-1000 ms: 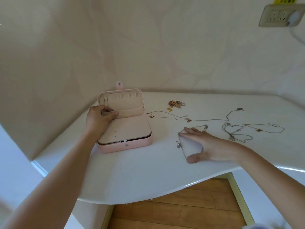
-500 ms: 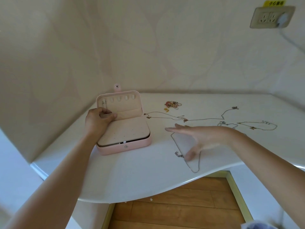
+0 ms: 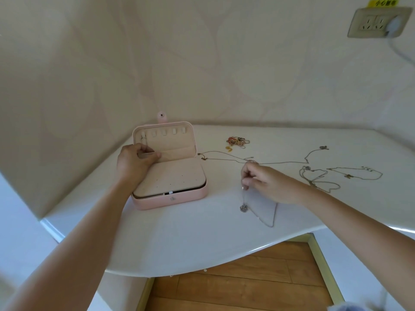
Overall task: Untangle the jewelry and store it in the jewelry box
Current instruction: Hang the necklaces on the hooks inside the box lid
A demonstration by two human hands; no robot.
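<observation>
Thin silver pendant necklace (image 3: 243,208) pinched in the right hand (image 3: 267,182)
Chain is hung under the curled fingertips (image 3: 245,183), right of the open pink jewelry box (image 3: 170,199) gripped by the left hand (image 3: 134,162).

Jewelry box (image 3: 170,199): one. Hook tabs (image 3: 164,132) in lid: five. Hands: two, left hand (image 3: 134,162) and right hand (image 3: 262,180). Pendant necklace (image 3: 243,208): one. Long chain (image 3: 283,163): one. Tangled chains (image 3: 314,178): one clump, strand count unclear. Separate chain (image 3: 359,176): one. Colourful heap (image 3: 238,141): one. Wall socket (image 3: 377,23): one.
</observation>
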